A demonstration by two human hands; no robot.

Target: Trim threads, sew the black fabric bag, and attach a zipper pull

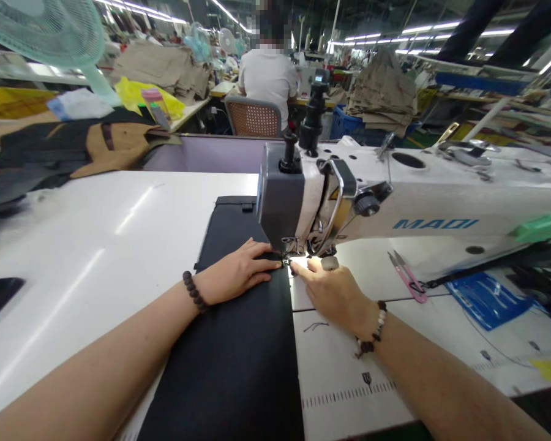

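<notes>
A long strip of black fabric [239, 349] lies on the white table and runs under the head of a white sewing machine [349, 202]. My left hand [239, 272] lies flat on the fabric, fingers stretched toward the presser foot [290, 248]. My right hand [333, 288] rests at the fabric's right edge, beside the needle plate, its index finger extended to the foot. Each wrist wears a bead bracelet.
Pink thread snips [411, 278] lie on the table right of the machine, with a blue plastic bag [484, 300] beyond. Black and tan fabric pieces [87, 147] pile at the far left. A person in a white shirt [269, 76] sits ahead, back turned.
</notes>
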